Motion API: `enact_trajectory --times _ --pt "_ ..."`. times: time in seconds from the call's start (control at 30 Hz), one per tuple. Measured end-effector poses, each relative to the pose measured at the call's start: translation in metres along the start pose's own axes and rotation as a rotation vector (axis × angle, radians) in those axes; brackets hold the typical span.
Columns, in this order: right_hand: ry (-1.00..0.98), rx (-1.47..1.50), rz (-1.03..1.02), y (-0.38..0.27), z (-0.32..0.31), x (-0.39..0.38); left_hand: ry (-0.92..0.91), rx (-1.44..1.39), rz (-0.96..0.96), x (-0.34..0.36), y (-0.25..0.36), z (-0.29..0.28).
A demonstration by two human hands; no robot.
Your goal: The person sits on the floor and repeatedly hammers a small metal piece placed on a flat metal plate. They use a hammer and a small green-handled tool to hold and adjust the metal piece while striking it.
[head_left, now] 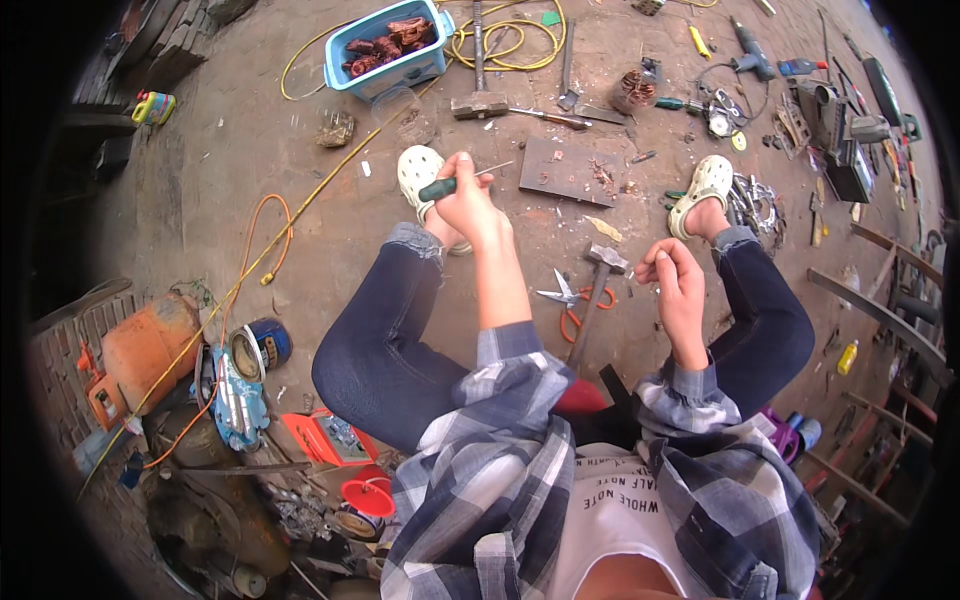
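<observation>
My left hand (467,207) is closed round the dark green handle of a screwdriver (437,189). Its thin shaft points right, toward a dark flat metal plate (560,172) on the ground with small reddish-brown scraps on it. My right hand (678,290) hovers at the right with its fingers curled together; whatever they may hold is too small to make out. Between my hands lie a hammer (603,258) with a grey head and a pair of scissors (570,312) with orange handles. A small tan scrap (605,229) rests below the plate.
At the far side are a blue tub (392,78) of reddish-brown pieces, a sledgehammer (479,103) and coiled yellow hose (520,38). A jar of copper-coloured bits (634,90) and a power drill (752,55) stand right. A gas cylinder (152,345) and open red case (325,437) are left.
</observation>
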State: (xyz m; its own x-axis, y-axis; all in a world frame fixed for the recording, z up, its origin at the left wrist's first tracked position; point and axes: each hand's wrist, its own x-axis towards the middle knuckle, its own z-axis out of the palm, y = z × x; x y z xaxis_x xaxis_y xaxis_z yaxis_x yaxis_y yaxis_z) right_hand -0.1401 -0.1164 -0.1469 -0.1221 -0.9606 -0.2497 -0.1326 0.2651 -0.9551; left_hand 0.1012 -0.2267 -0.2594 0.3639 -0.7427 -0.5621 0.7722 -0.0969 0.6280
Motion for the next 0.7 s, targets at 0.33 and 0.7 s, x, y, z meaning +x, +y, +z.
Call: enact_trajectory --times 0.33,0.7 --pt "-0.021 -0.082 0.33 0.137 0.005 0.012 0.329 0.354 0.325 0.172 0.067 -0.035" --pt "0.137 -0.348 0.272 0.191 0.037 0.057 0.093 0.27 0.245 0.075 -0.064 -0.017"
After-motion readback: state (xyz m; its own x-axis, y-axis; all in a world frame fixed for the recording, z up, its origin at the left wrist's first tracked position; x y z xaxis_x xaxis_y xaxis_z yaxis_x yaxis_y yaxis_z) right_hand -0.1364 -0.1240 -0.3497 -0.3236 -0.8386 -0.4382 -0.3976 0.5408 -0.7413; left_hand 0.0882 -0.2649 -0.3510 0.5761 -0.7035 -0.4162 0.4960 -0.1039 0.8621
